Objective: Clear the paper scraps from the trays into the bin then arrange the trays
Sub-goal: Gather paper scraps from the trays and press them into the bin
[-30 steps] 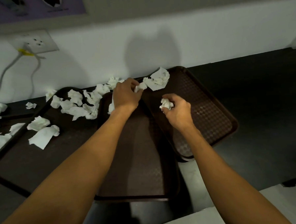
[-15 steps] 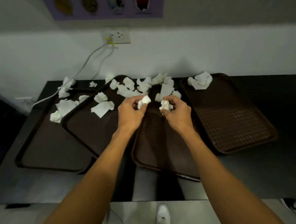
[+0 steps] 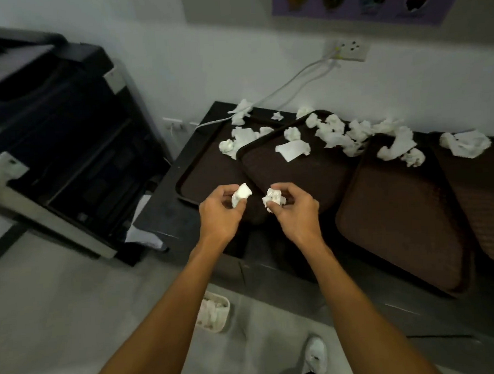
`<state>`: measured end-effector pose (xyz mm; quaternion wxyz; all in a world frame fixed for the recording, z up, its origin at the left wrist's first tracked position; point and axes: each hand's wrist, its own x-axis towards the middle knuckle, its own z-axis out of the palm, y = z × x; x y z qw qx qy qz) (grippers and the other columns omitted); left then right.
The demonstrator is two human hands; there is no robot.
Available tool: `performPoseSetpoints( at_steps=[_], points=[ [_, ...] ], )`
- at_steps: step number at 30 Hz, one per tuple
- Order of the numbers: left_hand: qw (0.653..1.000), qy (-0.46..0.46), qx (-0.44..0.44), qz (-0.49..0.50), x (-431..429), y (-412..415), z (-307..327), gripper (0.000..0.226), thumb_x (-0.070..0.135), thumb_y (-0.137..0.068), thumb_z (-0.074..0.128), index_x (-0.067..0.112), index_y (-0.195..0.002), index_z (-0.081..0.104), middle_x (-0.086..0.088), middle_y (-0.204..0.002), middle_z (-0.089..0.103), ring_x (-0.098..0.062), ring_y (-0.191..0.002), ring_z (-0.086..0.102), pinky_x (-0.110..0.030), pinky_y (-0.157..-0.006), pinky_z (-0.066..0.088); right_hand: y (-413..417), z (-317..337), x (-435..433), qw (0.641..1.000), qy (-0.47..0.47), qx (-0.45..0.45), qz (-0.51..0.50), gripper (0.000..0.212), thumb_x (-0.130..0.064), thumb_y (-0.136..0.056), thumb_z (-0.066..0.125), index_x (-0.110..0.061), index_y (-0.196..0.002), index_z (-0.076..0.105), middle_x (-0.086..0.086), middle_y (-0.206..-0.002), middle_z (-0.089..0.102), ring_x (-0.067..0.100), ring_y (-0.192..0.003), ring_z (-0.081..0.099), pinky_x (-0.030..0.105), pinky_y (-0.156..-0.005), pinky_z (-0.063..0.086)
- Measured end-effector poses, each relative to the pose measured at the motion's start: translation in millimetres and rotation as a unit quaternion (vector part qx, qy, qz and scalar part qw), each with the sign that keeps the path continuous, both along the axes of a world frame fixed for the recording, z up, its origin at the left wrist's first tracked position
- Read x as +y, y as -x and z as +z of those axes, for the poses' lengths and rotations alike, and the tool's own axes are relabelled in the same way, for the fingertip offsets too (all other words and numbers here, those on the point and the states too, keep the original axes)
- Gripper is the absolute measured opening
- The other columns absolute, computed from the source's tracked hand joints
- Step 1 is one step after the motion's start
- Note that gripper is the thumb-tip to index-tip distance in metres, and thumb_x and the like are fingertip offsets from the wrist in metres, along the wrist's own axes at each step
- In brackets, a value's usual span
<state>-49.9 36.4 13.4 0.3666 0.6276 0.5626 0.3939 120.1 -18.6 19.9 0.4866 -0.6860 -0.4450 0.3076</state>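
Several dark brown trays overlap on a black counter (image 3: 167,216); the second tray (image 3: 305,172) lies over the leftmost one (image 3: 205,174), with a third tray (image 3: 399,230) to their right. Crumpled white paper scraps (image 3: 337,133) lie along the trays' far ends. My left hand (image 3: 221,214) is shut on a paper ball (image 3: 240,193). My right hand (image 3: 295,210) is shut on another paper ball (image 3: 273,198). Both hands hover over the counter's front left part. A small white bin (image 3: 215,314) holding paper stands on the floor below, partly hidden by my left forearm.
A large dark printer (image 3: 54,134) stands on the floor left of the counter. A white cable (image 3: 286,87) runs from a wall socket (image 3: 347,50) down to the counter's back edge. My white shoe (image 3: 316,354) is on the floor near the bin.
Both hands have pulled back from the trays' far end toward the counter's front left, each keeping its paper ball. The view has swung left and down, bringing the bin and printer into sight.
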Motion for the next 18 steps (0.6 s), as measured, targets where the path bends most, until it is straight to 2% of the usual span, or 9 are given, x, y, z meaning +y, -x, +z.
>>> performPoseSetpoints(
  at_steps=[4,9,13,18],
  points=[
    [1.0,0.001,-0.004,0.031,-18.9,68.3,-11.7,0.033,0.016,-0.086,0.079,0.024,-0.116,0.069,0.015,-0.102,0.071,0.006,-0.092,0.065,-0.006,-0.074,0.048,64.9,-11.0,-4.6,0.999,0.0,0.026,0.038,0.032,-0.006,-0.084,0.082,-0.022,-0.111,0.076,-0.008,-0.101,0.075,0.0,-0.09,0.072,0.016,-0.083,0.058],
    [0.998,0.015,-0.002,0.068,-40.9,134.0,-31.6,0.043,0.011,-0.088,0.076,0.032,-0.124,0.068,0.011,-0.097,0.07,0.004,-0.087,0.066,-0.007,-0.075,0.05,130.3,-28.6,-7.6,0.995,0.016,0.045,0.083,0.029,-0.004,-0.085,0.08,-0.02,-0.109,0.075,-0.006,-0.097,0.075,0.0,-0.084,0.072,0.013,-0.075,0.056],
    [0.994,0.022,0.004,0.105,-55.7,170.9,-57.6,0.035,0.011,-0.087,0.076,0.029,-0.117,0.074,0.012,-0.105,0.073,0.0,-0.093,0.068,-0.018,-0.083,0.056,169.6,-51.1,-12.4,0.99,0.039,0.03,0.135,0.031,-0.005,-0.087,0.079,-0.023,-0.111,0.073,-0.007,-0.104,0.073,0.002,-0.09,0.072,0.017,-0.078,0.058],
    [0.981,0.087,0.01,0.172,-70.4,196.6,-97.2,0.029,0.014,-0.088,0.076,0.033,-0.11,0.072,0.016,-0.104,0.071,0.005,-0.09,0.064,-0.009,-0.077,0.048,200.8,-96.4,-17.0,0.975,0.069,-0.006,0.211,0.038,-0.005,-0.086,0.078,-0.026,-0.116,0.068,-0.009,-0.106,0.071,0.005,-0.094,0.071,0.029,-0.085,0.061]
  ],
)
